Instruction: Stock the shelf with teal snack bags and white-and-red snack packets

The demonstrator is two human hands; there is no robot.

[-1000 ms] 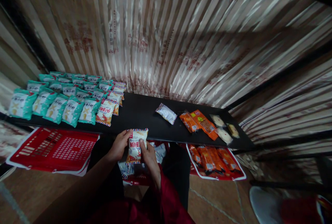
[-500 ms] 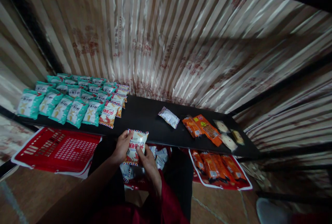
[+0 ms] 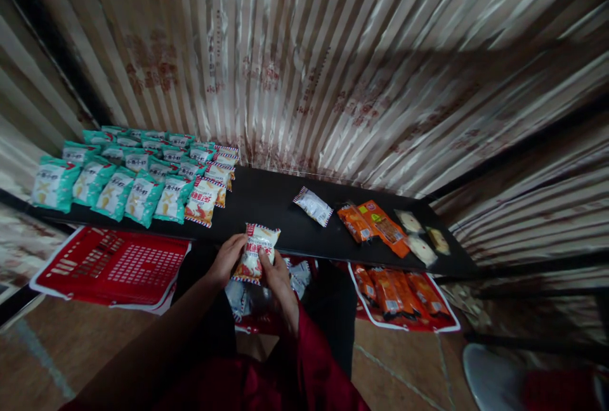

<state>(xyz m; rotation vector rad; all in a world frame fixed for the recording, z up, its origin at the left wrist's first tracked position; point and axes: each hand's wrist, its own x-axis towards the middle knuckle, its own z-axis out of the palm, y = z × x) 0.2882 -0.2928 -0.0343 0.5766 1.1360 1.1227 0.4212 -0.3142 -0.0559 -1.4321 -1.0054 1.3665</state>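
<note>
Between my two hands is a white snack bag (image 3: 257, 243) with red lettering and striped ends, just in front of the shelf edge. My left hand (image 3: 229, 260) grips its left side, and my right hand (image 3: 276, 271) pinches its right side with the thumb over the front. A column of matching snack bags (image 3: 202, 202) stands on the black shelf (image 3: 266, 202), left of my hands. Beside that column are rows of teal snack bags (image 3: 114, 192). Another snack bag (image 3: 313, 205) lies on the shelf to the right, its plain silvery side up.
Orange packets (image 3: 380, 224) and small clear packs (image 3: 421, 249) lie on the shelf's right part. Below hang a red basket (image 3: 111, 271) at left and a red basket with orange packets (image 3: 404, 300) at right. A striped curtain (image 3: 285, 68) backs the shelf. A stool (image 3: 495, 373) stands lower right.
Both hands have moved the snack bag slightly up and to the right, nearer the shelf edge. The camera view has shifted a little; the things on the shelf look unmoved.
</note>
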